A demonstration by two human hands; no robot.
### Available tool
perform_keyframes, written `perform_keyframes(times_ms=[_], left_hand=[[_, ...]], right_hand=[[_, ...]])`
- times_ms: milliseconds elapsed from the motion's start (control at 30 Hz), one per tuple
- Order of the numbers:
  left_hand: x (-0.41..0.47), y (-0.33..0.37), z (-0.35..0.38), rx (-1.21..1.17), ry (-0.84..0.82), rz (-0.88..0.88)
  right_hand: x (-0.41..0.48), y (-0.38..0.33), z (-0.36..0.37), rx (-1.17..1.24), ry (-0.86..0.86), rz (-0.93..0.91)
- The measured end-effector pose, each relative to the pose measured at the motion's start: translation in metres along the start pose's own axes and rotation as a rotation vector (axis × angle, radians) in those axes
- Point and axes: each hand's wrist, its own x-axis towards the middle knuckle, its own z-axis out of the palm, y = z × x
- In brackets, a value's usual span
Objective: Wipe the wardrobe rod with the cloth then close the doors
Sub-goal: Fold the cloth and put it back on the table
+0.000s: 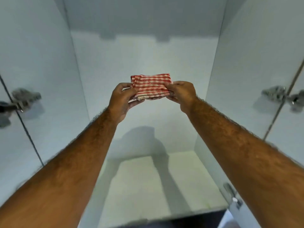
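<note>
Head view showed both hands — left hand (122, 97), right hand (181, 92) — pinching a folded checked cloth (151, 86) inside the open wardrobe (141, 51).

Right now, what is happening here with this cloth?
A person holds a folded red-checked cloth with both hands, the left hand and the right hand each gripping one end, stretched out inside an open white wardrobe. No rod shows in this view. Door hinges on both sides show the doors are open.
</note>
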Motion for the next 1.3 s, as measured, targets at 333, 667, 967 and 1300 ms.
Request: perform_keyframes(times_ms=[333, 667, 967, 1300], left_hand=[[-0.124, -0.245, 0.054, 0.103, -0.064, -0.387], [-0.323, -0.471, 0.108, 0.226, -0.146, -0.703], [-0.489, -0.646, 0.183, 0.418, -0.262, -0.864], [-0.565, -0.730, 0.207, 0.633, -0.456, -0.885]], right_hand=[[-0.100, 0.243, -0.146, -0.013, 0.210, 0.359], [-0.307, 0.459, -0.288, -0.209, 0.367, 0.669], [-0.451, 0.603, -0.399, -0.438, 0.638, 0.899], [-0.513, 0.664, -0.442, -0.654, 0.484, 0.998]])
